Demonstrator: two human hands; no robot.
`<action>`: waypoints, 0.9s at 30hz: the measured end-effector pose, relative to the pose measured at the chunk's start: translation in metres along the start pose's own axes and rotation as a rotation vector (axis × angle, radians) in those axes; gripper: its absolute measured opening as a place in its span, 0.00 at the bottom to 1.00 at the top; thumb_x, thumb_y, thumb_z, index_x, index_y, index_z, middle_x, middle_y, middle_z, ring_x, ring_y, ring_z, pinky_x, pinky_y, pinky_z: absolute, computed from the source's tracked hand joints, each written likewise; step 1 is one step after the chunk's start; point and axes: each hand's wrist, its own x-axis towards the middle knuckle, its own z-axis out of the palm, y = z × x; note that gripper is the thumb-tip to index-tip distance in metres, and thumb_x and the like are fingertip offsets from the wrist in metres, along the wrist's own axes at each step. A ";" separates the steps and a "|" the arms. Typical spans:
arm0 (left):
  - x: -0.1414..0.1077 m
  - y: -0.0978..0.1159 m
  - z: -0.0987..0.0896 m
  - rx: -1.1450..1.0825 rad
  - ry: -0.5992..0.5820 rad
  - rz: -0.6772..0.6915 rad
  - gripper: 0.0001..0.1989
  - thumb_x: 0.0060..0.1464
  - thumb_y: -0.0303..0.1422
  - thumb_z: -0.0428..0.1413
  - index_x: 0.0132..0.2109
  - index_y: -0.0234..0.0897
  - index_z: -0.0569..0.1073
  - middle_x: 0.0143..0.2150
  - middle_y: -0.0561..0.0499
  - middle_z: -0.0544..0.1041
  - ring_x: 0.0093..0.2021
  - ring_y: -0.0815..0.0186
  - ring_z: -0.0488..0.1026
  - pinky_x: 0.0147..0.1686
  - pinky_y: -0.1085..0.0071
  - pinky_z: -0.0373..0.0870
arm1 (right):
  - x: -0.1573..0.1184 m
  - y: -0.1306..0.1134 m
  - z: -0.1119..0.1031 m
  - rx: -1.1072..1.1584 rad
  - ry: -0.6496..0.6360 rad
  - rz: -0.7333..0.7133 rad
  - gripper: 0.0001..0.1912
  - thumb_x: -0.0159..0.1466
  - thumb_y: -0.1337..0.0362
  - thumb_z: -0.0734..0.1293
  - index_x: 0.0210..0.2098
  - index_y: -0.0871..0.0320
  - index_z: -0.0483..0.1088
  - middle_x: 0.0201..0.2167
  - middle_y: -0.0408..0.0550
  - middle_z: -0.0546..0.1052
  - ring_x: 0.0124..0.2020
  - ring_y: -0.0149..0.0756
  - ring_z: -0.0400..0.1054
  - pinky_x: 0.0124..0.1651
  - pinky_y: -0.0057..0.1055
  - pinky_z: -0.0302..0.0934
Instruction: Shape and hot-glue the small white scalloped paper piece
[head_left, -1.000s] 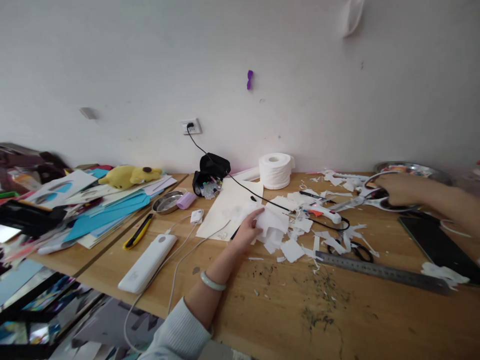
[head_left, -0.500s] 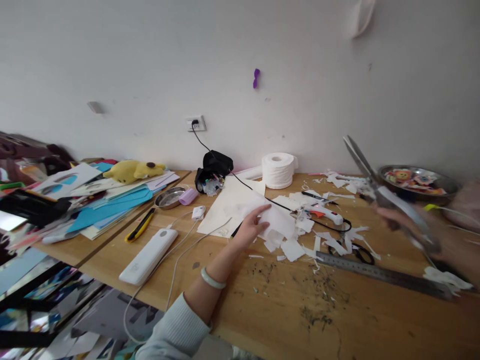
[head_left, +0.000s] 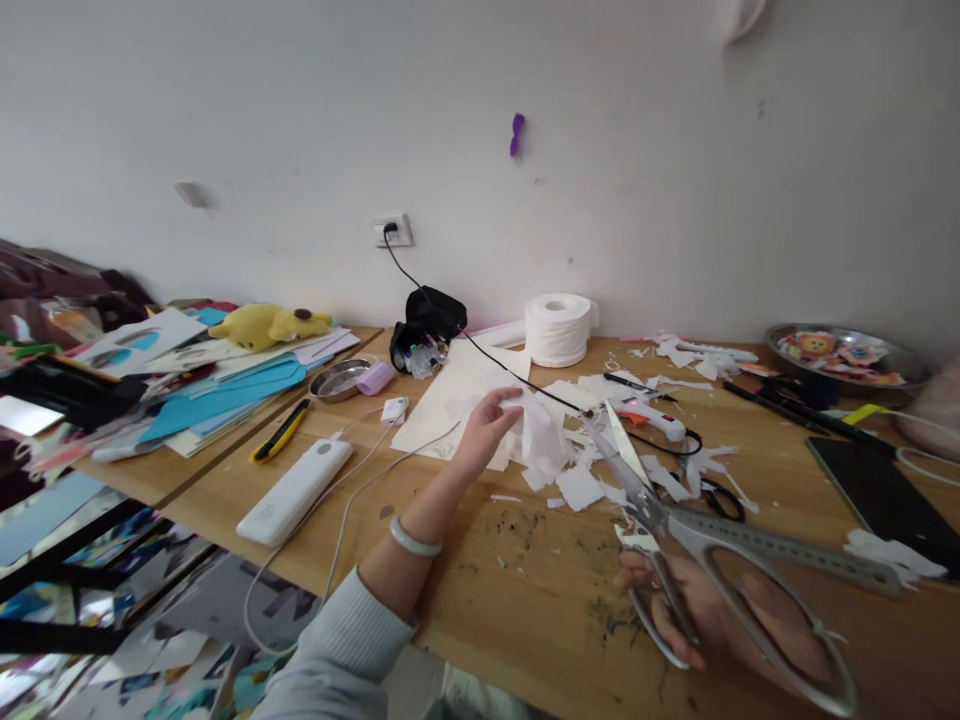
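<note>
Thumb and fingers of my left hand (head_left: 484,437) pinch a thin white tissue sheet (head_left: 541,435), which is lifted above the paper scraps. Large metal scissors (head_left: 646,508) are in my right hand (head_left: 716,602), with fingers through the handles. Their blades are spread apart and point toward the tissue, without touching it. Beneath and around the blade tips lie torn white paper scraps (head_left: 581,488). A steel ruler (head_left: 817,558) lies partly hidden under the scissors. Behind the blades rests a white glue gun (head_left: 664,422) with a black cord.
A tissue roll (head_left: 556,335) stands near the wall. Left of my arm lie a white power bank (head_left: 296,490) and a yellow utility knife (head_left: 279,432). On the right are a dark phone-like slab (head_left: 885,500) and a metal bowl (head_left: 772,345). The cord crosses to a wall socket (head_left: 393,231).
My right hand has brought the scissors from the far right, where they pointed up, leftward and down toward the tissue. My left hand has lifted the tissue from the table.
</note>
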 end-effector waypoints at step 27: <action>-0.004 -0.008 0.007 0.025 0.060 -0.079 0.22 0.41 0.32 0.59 0.48 0.35 0.72 0.43 0.48 0.74 0.38 0.65 0.71 0.40 0.70 0.66 | 0.004 0.000 -0.008 0.999 -0.001 0.337 0.25 0.53 0.46 0.64 0.40 0.60 0.72 0.29 0.43 0.64 0.19 0.18 0.46 0.18 0.18 0.40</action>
